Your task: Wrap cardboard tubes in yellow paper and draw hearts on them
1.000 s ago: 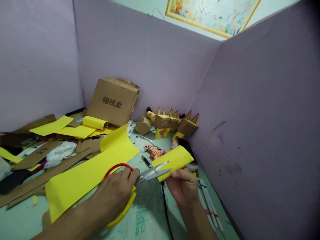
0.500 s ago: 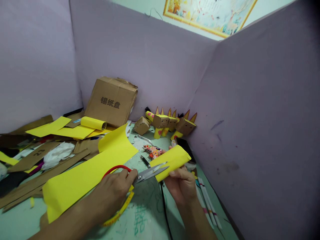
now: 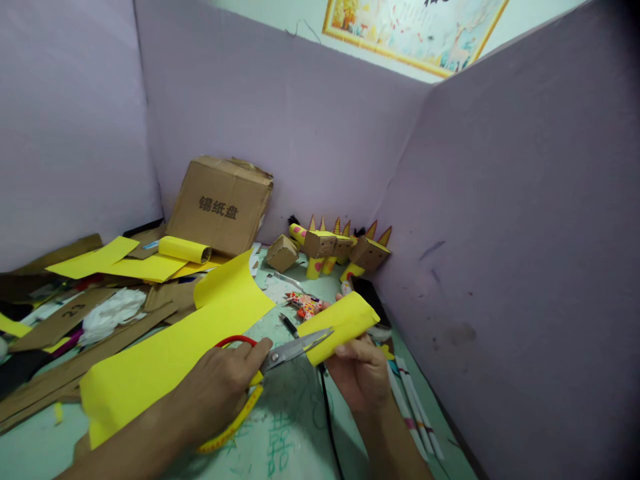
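Observation:
My left hand (image 3: 227,373) is closed around red-handled scissors (image 3: 297,348). Their blades lie nearly together across the near end of a yellow paper roll (image 3: 343,327). I cannot tell whether the paper lies between the blades. My right hand (image 3: 360,370) grips this roll from below and behind, thumb on its near side. A long yellow paper sheet (image 3: 165,357) lies under and beyond my left hand, its far end curling up. Below that hand hangs or lies a yellow measuring tape (image 3: 235,423), partly hidden by the fingers. A black pen (image 3: 289,325) lies just behind the blades.
Cardboard figures with yellow legs and pointed horns (image 3: 370,253) stand in the back corner. A cardboard box (image 3: 220,207) leans on the partition. Paper and cardboard scraps (image 3: 75,313) cover the left side. White sticks (image 3: 417,407) and a dark phone-like object (image 3: 367,297) lie right; a black cable (image 3: 327,407) runs forward.
The scissor blades, slightly apart before, have come together against the paper roll. My left hand has shifted very slightly left; the right hand keeps its hold on the roll.

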The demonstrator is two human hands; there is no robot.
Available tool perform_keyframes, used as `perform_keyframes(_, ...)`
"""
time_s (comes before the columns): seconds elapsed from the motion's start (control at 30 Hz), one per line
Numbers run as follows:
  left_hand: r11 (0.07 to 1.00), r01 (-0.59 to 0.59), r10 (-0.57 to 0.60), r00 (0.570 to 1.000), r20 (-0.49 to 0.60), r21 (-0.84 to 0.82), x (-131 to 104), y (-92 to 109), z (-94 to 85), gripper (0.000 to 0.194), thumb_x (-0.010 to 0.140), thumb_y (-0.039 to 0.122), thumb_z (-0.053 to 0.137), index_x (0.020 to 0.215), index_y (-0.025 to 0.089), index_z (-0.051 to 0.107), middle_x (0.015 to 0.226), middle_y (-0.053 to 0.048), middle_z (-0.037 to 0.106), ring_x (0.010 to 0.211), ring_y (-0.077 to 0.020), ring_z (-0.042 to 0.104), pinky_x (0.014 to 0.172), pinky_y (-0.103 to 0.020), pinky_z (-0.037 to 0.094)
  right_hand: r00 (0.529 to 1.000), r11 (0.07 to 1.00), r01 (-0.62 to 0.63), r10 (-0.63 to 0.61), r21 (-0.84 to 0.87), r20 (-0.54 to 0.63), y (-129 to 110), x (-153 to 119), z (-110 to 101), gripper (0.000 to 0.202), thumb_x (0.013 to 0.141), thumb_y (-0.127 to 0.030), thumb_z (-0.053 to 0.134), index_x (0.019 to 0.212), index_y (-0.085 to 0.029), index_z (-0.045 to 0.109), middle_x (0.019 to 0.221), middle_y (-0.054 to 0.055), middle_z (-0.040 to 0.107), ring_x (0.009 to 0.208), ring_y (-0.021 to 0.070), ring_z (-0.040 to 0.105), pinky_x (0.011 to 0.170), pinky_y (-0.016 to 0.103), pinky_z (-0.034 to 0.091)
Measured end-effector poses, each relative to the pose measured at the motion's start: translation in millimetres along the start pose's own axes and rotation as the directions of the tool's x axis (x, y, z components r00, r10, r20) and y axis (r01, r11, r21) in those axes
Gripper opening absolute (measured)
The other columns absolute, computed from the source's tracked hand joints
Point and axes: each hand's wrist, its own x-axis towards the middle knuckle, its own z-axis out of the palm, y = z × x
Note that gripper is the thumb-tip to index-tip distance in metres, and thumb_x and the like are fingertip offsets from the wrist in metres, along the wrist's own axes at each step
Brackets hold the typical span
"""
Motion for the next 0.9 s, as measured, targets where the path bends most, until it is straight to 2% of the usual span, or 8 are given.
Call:
perform_keyframes(0.13, 0.999, 0.046, -0.048, 0.997, 0.064, 0.022, 1, 5, -4.7, 0.041, 0.082, 0.007, 0.034, 0.118, 0.018, 0.050, 0.099, -0.012, 0.064, 0.092, -0.0224, 0.059, 0.083, -0.036, 0.047, 1.000, 0.999, 0.011, -0.011, -0.034, 0.018, 4, 0, 1, 0.054, 0.043, -0.001, 0.055, 0.089, -0.026, 0.068, 0.084, -0.004, 0.074, 0.070, 0.0163, 0.066, 0.068, 0.029, 0.054)
perform_keyframes(0.27, 0.997, 0.050, -0.053, 0.998, 0.044, 0.056, 3, 10, -3.1, 0.048, 0.080, 0.004, 0.036, 0.126, 0.018, 0.043, 0.111, -0.014, 0.059, 0.101, -0.0241, 0.055, 0.088, -0.039, 0.044, 0.997, 0.998, 0.010, -0.005, -0.068, 0.083, 14, -2, 4, 0.049, 0.044, 0.000, 0.052, 0.085, -0.023, 0.069, 0.081, -0.003, 0.073, 0.075, 0.0170, 0.066, 0.071, 0.028, 0.054)
perform_keyframes(0.47, 0.970, 0.063, -0.100, 0.983, 0.152, 0.234, 6, 20, -15.0, 0.051, 0.081, 0.001, 0.029, 0.128, 0.015, 0.043, 0.105, -0.016, 0.061, 0.091, -0.0298, 0.061, 0.071, -0.045, 0.052, 0.996, 1.000, 0.023, -0.022, -0.015, 0.092, 22, -6, 7, 0.052, 0.043, -0.001, 0.050, 0.086, -0.023, 0.069, 0.080, -0.003, 0.074, 0.075, 0.0177, 0.068, 0.072, 0.028, 0.055)
perform_keyframes(0.63, 0.953, 0.054, -0.105, 0.982, 0.159, 0.297, 7, 26, -23.6, 0.049, 0.082, 0.000, 0.028, 0.124, 0.015, 0.046, 0.101, -0.015, 0.063, 0.087, -0.0280, 0.063, 0.067, -0.043, 0.054, 0.998, 1.000, 0.024, -0.023, -0.009, 0.064, 23, -5, 3, 0.055, 0.043, -0.001, 0.051, 0.090, -0.024, 0.068, 0.085, -0.003, 0.075, 0.079, 0.0173, 0.068, 0.072, 0.027, 0.055)
perform_keyframes(0.8, 0.955, 0.059, -0.103, 0.984, 0.142, 0.289, 7, 21, -22.9, 0.046, 0.083, 0.002, 0.029, 0.124, 0.016, 0.047, 0.100, -0.015, 0.064, 0.085, -0.0268, 0.064, 0.068, -0.042, 0.053, 0.999, 0.998, 0.041, -0.039, -0.052, 0.036, 17, -7, 4, 0.060, 0.046, -0.001, 0.051, 0.098, -0.025, 0.066, 0.091, -0.002, 0.074, 0.083, 0.0216, 0.067, 0.078, 0.037, 0.053)
perform_keyframes(0.9, 0.950, 0.070, -0.112, 0.986, 0.122, 0.305, 8, 16, -24.4, 0.048, 0.083, 0.002, 0.027, 0.126, 0.014, 0.045, 0.099, -0.017, 0.064, 0.083, -0.0283, 0.064, 0.066, -0.043, 0.053, 0.999, 0.998, 0.031, -0.029, -0.053, 0.036, 11, -6, 3, 0.057, 0.047, -0.002, 0.052, 0.095, -0.027, 0.067, 0.092, -0.003, 0.073, 0.087, 0.0215, 0.066, 0.083, 0.039, 0.051)
